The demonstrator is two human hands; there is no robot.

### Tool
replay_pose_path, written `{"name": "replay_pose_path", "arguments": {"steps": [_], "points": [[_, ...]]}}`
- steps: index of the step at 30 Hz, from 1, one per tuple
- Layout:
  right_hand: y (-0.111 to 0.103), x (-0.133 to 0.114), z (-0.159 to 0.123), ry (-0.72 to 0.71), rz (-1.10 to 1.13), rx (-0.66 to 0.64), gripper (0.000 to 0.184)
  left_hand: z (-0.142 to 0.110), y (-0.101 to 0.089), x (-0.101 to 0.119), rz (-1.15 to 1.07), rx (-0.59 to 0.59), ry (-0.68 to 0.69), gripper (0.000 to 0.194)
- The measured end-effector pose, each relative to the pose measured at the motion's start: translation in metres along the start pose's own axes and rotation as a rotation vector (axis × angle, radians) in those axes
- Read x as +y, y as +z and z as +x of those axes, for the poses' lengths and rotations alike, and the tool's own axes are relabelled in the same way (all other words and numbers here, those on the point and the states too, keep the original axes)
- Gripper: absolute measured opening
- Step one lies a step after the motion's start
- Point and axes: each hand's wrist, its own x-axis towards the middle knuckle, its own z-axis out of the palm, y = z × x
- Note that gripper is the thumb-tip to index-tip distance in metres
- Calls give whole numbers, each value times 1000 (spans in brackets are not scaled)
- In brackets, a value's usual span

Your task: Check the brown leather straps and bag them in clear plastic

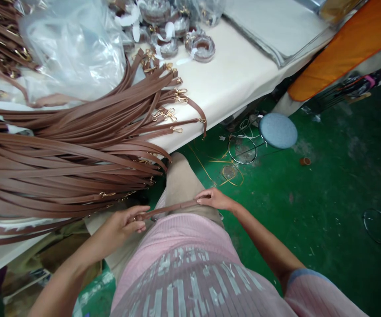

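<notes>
A brown leather strap [170,207] is stretched between my two hands, just above my lap. My left hand [127,222] is closed round its left end, the fingers curled with a small part of the strap showing between them. The other end is pinched in my right hand [212,199], thumb against fingers. Close to my left hand, a thick pile of brown straps [78,167] with gold clasps hangs over the table's near edge. More straps with gold snap hooks [169,114] lie fanned out above them.
On the white table [236,66] lie clear plastic bags [75,44], several wrapped coiled straps [201,47] and a stack of grey sheets [276,26]. A blue round stool [278,130] stands on the green floor to the right, below an orange board [342,48]. Yellow strapping [206,171] lies beside my knee.
</notes>
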Motion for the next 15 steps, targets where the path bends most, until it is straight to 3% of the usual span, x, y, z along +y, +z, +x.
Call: {"name": "replay_pose_path", "arguments": {"steps": [3, 6, 8, 11, 15], "points": [[25, -20, 3, -128, -150, -135, 48, -2, 10, 12, 117, -32, -20, 42], [62, -52, 4, -433, -310, -359, 57, -5, 21, 34, 206, -84, -28, 32], [86, -70, 3, -582, -343, -421, 50, -8, 27, 46, 214, -64, -4, 29], [110, -86, -3, -725, -370, -230, 43, -16, 29, 57, 137, 24, 83, 29], [116, -100, -22, -897, -655, 103, 47, -30, 30, 57, -133, 89, 131, 30]]}}
